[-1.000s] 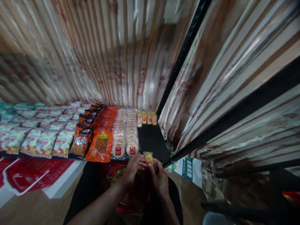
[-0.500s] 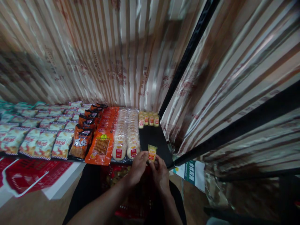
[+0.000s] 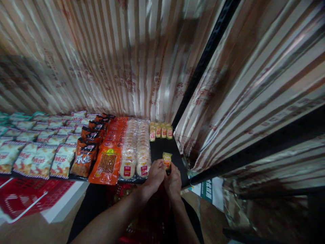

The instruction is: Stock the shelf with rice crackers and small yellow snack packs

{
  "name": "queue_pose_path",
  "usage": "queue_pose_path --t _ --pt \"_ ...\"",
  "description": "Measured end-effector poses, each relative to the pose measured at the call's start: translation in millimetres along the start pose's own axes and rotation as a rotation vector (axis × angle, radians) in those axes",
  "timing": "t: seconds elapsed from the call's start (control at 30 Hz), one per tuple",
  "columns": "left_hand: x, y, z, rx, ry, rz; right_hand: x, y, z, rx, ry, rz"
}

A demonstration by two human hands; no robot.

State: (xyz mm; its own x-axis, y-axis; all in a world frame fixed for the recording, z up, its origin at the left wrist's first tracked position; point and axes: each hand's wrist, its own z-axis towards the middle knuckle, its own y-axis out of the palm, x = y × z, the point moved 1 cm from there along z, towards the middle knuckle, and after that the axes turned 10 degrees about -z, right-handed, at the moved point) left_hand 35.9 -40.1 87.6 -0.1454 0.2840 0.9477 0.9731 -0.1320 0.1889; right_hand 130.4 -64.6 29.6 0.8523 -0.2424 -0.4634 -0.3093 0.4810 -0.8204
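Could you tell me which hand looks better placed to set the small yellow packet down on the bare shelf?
Probably the right hand: it lies beside the bare shelf, under the packet. The left hand lies nearer the round cakes.

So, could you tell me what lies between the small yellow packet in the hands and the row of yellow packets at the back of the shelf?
In the head view, only bare black shelf lies between the held packet and the back row.
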Motion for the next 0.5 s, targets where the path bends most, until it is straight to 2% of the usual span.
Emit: queue_pose_path --t 0.17,0.5 --pt "-1 2 14 0.009 -0.020 -0.031 -4 5 8 0.008 0.002 -0.086" --pt "5 10 43 -0.017 -0.020 0.088 -10 11 35 -0.087 0.056 -0.075"
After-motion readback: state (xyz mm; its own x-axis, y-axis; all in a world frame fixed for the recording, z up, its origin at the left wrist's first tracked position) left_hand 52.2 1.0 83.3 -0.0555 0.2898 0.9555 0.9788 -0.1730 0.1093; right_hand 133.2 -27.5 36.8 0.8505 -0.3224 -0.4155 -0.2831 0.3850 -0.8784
